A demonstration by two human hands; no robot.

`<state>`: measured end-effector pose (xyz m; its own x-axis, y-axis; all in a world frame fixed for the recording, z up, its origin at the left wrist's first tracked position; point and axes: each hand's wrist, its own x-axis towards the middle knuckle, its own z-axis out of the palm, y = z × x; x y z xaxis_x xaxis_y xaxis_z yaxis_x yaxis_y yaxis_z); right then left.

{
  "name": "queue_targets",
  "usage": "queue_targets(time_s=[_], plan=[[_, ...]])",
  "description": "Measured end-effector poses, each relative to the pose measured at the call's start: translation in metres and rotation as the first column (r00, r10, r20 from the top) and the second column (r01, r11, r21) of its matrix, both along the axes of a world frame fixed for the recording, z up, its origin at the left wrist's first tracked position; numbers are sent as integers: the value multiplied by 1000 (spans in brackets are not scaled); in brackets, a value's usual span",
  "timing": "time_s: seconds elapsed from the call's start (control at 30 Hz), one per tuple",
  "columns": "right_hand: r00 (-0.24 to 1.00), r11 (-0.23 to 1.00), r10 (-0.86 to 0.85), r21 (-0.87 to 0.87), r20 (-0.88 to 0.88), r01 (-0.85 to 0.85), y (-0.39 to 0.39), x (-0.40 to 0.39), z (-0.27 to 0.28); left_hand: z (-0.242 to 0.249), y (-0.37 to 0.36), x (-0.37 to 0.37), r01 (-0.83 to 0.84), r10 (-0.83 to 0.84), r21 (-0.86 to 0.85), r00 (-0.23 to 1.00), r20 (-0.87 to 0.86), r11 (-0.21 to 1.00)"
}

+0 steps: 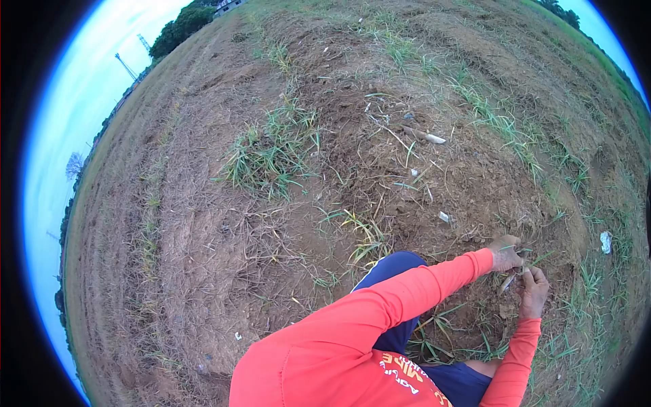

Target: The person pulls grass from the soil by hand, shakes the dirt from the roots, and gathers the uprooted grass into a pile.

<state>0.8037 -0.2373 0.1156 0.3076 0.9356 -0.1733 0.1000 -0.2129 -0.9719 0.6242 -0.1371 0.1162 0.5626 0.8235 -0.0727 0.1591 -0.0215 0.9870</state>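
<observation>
My left hand [505, 254] and my right hand [534, 292] are close together, low over the soil at the lower right. Both have their fingers pinched. Between them is a small grassy sprig [541, 258], with thin green blades sticking out to the right. A pale, narrow piece [506, 283] slants down beneath the fingers; its kind cannot be made out. Fingers partly hide what is gripped. Long red sleeves [434, 285] cover both arms, and my left forearm passes over a dark blue trouser knee [400, 263].
Ahead on the soil lies a slim brown object with a whitish end [426, 136]. White scraps [444, 217] dot the ground, and a crumpled white piece [605, 242] lies at right. A grass clump [271, 152] grows left of centre. Grass tufts [441, 332] stand near my legs.
</observation>
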Motion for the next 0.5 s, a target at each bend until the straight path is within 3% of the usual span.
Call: queue_targets(time_s=[0.23,0.33,0.43,0.5], plan=[[999,999,31,-4,-17,-32,1,4,-7,2,-5,1,-51,53,185,999,-5,981],[999,999,48,-19,-24,-48,1,4,-9,36,-15,-18,15,-27,-179,998,-65,984],[997,998,53,-41,-51,-55,-2,-6,2,-3,-2,-2,4,13,-172,995,97,985],[999,998,38,-50,-32,-40,-3,-10,7,-9,0,-4,195,-109,169,903,-416,966]])
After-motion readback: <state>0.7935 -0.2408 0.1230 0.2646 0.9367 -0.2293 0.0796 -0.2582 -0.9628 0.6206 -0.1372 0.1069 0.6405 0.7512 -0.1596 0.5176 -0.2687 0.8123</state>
